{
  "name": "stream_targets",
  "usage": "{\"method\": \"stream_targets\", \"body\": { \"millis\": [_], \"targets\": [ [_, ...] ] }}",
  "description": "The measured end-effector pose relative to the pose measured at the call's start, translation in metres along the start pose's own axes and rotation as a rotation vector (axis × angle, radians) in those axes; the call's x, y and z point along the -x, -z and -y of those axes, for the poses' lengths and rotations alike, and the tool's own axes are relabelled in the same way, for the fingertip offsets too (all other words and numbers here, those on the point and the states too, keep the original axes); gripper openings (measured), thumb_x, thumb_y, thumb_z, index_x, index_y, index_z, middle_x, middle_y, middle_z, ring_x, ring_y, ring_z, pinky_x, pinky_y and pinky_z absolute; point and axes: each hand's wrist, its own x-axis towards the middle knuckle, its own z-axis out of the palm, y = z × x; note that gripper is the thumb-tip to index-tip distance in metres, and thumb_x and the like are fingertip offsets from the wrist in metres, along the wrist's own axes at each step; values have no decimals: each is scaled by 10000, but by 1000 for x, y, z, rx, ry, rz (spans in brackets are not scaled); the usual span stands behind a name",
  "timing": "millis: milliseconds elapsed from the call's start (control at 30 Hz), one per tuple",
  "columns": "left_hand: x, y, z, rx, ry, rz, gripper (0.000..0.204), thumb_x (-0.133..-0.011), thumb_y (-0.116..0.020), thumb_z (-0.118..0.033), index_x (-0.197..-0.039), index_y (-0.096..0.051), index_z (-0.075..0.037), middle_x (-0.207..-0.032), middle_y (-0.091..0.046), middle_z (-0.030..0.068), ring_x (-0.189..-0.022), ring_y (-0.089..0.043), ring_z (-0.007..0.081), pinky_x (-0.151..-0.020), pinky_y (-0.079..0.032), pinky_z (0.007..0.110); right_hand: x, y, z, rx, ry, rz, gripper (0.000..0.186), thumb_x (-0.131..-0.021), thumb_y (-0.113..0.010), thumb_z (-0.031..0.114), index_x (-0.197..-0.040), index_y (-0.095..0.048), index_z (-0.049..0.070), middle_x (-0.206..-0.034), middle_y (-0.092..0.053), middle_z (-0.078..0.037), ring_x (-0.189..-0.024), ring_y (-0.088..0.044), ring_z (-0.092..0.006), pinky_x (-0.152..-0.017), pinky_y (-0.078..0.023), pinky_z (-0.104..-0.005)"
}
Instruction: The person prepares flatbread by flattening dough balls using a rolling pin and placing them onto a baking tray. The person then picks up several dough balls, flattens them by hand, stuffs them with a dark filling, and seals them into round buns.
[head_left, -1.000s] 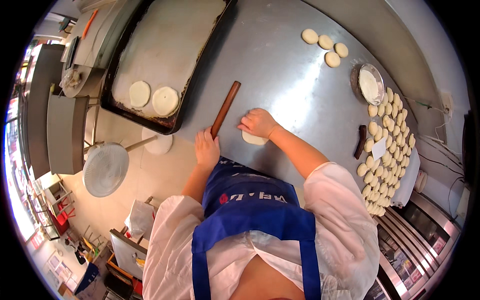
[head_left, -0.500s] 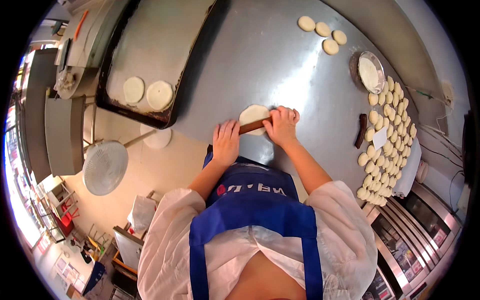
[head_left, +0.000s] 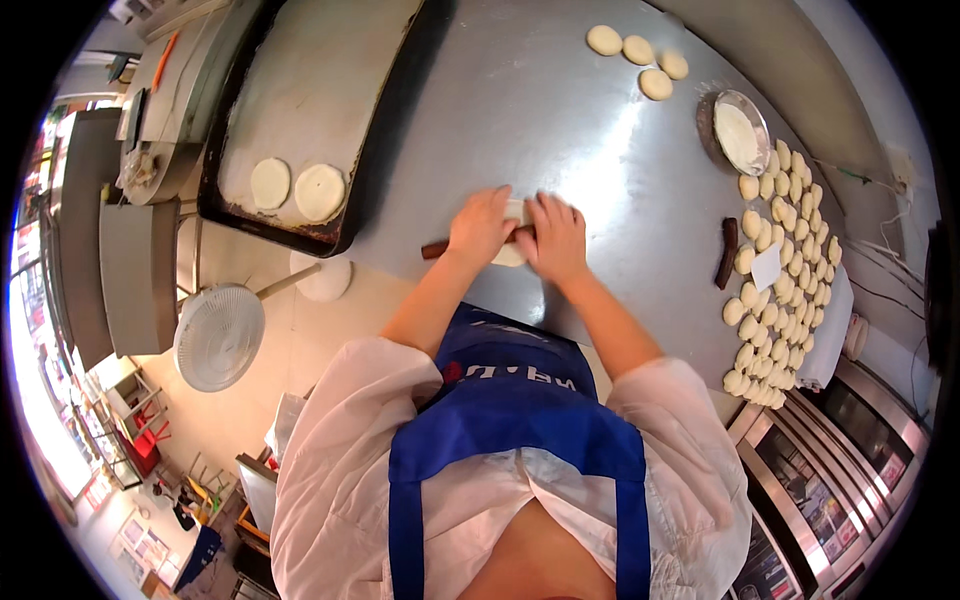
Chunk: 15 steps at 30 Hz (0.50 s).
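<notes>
Left hand (head_left: pixel 481 228): flat on the brown rolling pin (head_left: pixel 436 249)
Right hand (head_left: pixel 556 237): pressing it too
Dough disc (head_left: pixel 512 252): underneath, on the steel table (head_left: pixel 520 100)

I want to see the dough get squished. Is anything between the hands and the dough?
Yes: the brown wooden rolling pin. The left hand and right hand press on it, and the flat pale dough piece lies beneath on the steel table.
</notes>
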Motion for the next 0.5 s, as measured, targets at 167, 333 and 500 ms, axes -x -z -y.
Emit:
{"method": "stream_targets", "body": {
  "millis": [167,333,500],
  "targets": [
    [-10,16,-1,36,44,214,344,-764,-792,-311,-958,-669,-54,-937,-664,136,-892,-645,335,-833,-516,423,81,13,8,-43,-113,90,441,-768,-690,287,-1161,-592,111,-1150,-616,-105,-1127,-547,-300,-1011,-346,-477],
    [43,9,-11,464,-459,-116,192,-724,-765,-104,-846,-621,-67,-972,-684,100,-877,-636,320,-769,-523,412,78,23,14,-52,-149,125,320,-708,-689,239,-1001,-619,130,-1012,-628,-65,-1022,-566,-279,-953,-365,-454],
    [82,55,14,1032,290,26,99,-919,-653,-147,-947,-577,-89,-1132,-690,65,-999,-650,199,-868,-530,385,92,28,17,-14,-133,129,286,-713,-676,232,-976,-612,140,-987,-622,-56,-994,-565,-281,-950,-360,-460]
  ]
}}
